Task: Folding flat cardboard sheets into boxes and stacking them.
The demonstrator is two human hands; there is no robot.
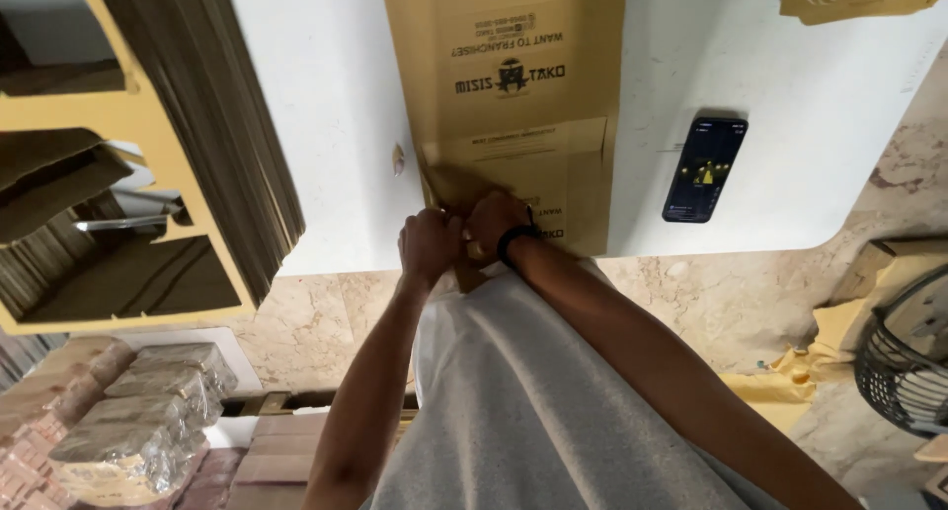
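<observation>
Both hands (464,238) on flat carton (513,105)

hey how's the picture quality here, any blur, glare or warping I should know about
Head view: wide-angle warping bends the white table edge; both hands, left hand and right hand, are slightly soft on the flat cardboard box; even light, no harsh glare; the phone screen is sharp.

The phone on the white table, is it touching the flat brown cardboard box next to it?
Apart. The head view shows the phone lying face up to the right of the cardboard box, with a clear strip of white table between them.
</observation>
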